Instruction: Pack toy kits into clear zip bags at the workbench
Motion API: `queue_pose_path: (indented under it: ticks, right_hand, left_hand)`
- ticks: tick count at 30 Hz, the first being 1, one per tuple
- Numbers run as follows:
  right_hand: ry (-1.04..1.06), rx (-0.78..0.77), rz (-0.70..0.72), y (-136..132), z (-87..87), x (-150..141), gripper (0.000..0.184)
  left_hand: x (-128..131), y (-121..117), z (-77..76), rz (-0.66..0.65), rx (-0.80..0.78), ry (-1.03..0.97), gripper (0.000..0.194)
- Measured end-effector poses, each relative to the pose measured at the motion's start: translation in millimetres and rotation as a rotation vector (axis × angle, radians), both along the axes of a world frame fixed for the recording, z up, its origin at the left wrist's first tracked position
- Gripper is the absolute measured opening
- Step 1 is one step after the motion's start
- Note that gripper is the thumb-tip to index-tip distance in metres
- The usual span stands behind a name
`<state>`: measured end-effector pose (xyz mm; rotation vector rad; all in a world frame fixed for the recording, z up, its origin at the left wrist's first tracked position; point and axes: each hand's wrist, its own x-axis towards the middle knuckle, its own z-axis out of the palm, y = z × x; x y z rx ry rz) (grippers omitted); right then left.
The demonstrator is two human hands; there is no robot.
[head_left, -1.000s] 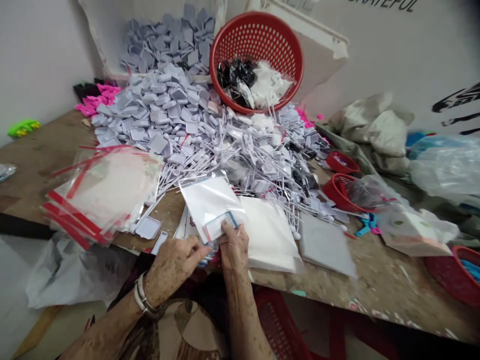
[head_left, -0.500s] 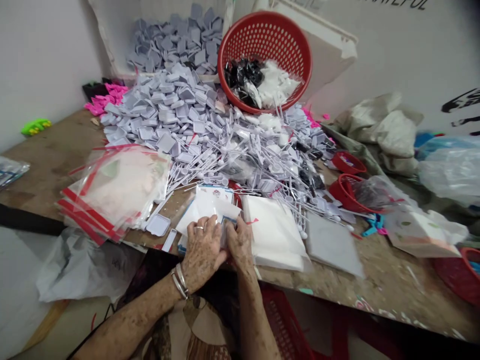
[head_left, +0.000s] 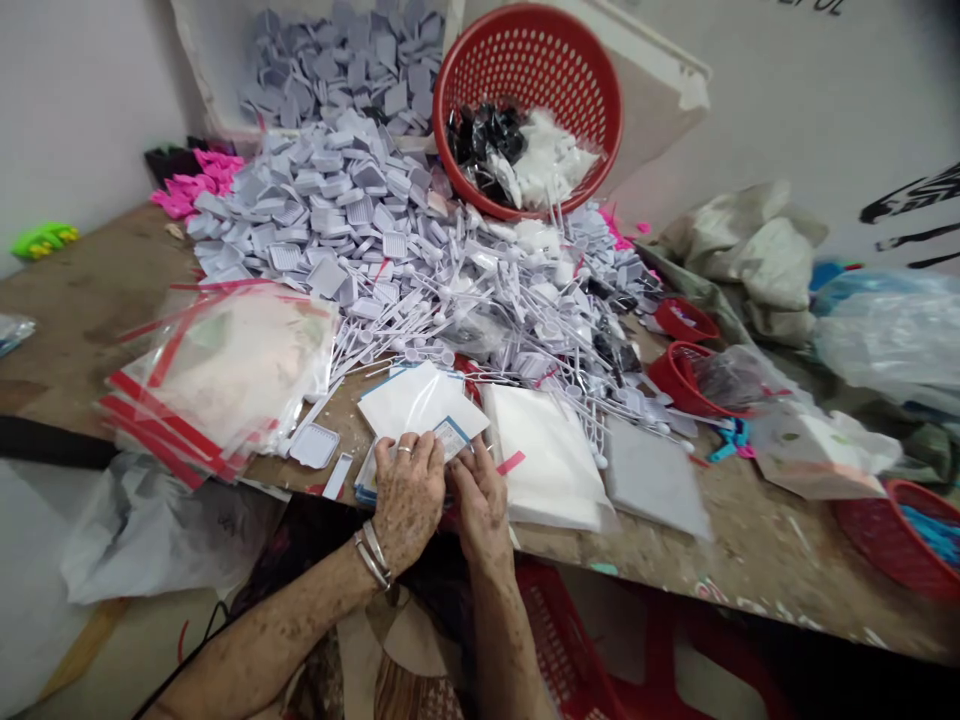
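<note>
Plastic packet with white sheet and printed card (head_left: 416,400) lies at the table (head_left: 720,545) edge, under both hands. Left hand (head_left: 405,495), ringed and bangled, has fingers together, pressed on the packet's near edge. Right hand (head_left: 480,505) is curled beside it, fingertips at the card; can't tell if pinching. Red-striped zip bags (head_left: 217,380) to the left, white sheet stack (head_left: 540,455) to the right. Beyond: heap of lilac plastic sticks and square trays (head_left: 390,270), tilted red perforated basket (head_left: 525,110).

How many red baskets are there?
Four: a large basket tilted behind the pile, a small basket and a fuller basket right of it, a far-right basket. More may be hidden.
</note>
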<state>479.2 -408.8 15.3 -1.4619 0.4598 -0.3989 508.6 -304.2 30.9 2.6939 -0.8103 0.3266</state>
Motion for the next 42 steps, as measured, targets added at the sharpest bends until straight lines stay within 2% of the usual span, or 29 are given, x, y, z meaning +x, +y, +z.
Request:
queue_pose_path:
  ticks: [3,5,8,12,18,21,24,28,34,36,39,42]
  right_hand:
    - [0.062,-0.287,0.017,1,-2.2,-19,0.043]
    - [0.001,-0.561,0.005,-1,-9.1,-29,0.034]
    - [-0.139,-0.920,0.088,-8,-23.2,-32,0.034]
    - [-0.181,-1.158,0.171,-14,-34.5,-21,0.036]
    - [-0.171,-1.192,0.151,-7,-30.8,-1,0.033]
    - [-0.159,-1.153,0.117,-3,-30.2,5,0.031]
    - [-0.156,-1.083,0.127,-2,-30.3,5,0.032]
    - [-0.183,-1.073,0.168,-5,-33.8,-2,0.045]
    - [-0.085,-1.078,0.107,-4,-44.9,2,0.066]
    - [-0.034,-1.087,0.126,0,-39.8,5,0.066]
    - [0.006,-1.098,0.187,1,-18.8,-7,0.066]
    - [-0.073,-1.034,0.368,-26,9.7,-35,0.058]
  left_hand:
    - [3,3,-2.6,-0.027,0.001,0.012,0.027]
    - [5,5,-2.9,-0.045,-0.009,0.020,0.025]
    - [6,6,-1.8,-0.055,-0.046,0.017,0.024]
    - [6,6,-0.7,-0.087,-0.059,-0.020,0.026]
    - [12,12,-10.4,-0.114,-0.041,-0.045,0.030]
    - [15,15,-13.9,-0.137,-0.057,-0.067,0.034]
    - [18,18,-10.6,-0.149,-0.041,-0.056,0.035]
    - [21,18,-2.2,-0.147,0.065,0.001,0.033]
    - [24,15,2.6,-0.139,0.144,0.004,0.033]
    - [25,15,3.9,-0.136,0.155,0.004,0.031]
    - [26,16,6.7,-0.144,0.175,-0.016,0.032]
    - [26,18,8.8,-0.157,0.167,-0.050,0.030]
